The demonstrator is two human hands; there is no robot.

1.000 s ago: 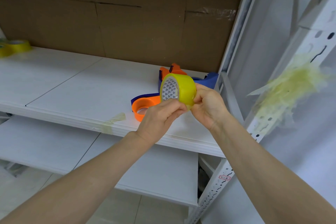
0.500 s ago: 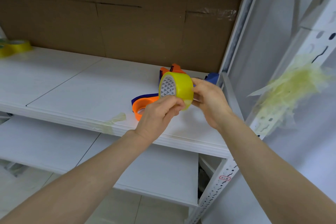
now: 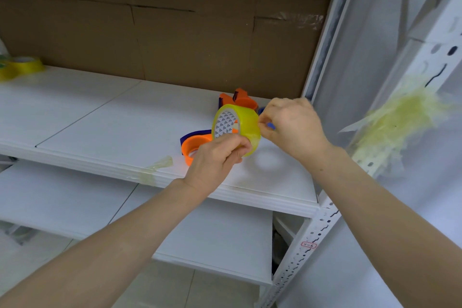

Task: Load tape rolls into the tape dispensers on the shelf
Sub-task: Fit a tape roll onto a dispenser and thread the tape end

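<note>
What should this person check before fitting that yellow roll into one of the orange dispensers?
1. Roll held securely: the left hand has its grip on the lower edge of the yellow tape roll, which is off the shelf. Ok.
2. Tape end freed: the right hand pinches at the roll's rim, but whether a loose end is lifted is unclear. Cannot tell.
3. Dispenser in reach: the near orange tape dispenser lies just behind the left hand. Ok.
4. Its wheel is bare: no roll shows on it. Ok.
5. Far orange dispenser ready: mostly hidden behind the roll. Cannot tell.
</note>
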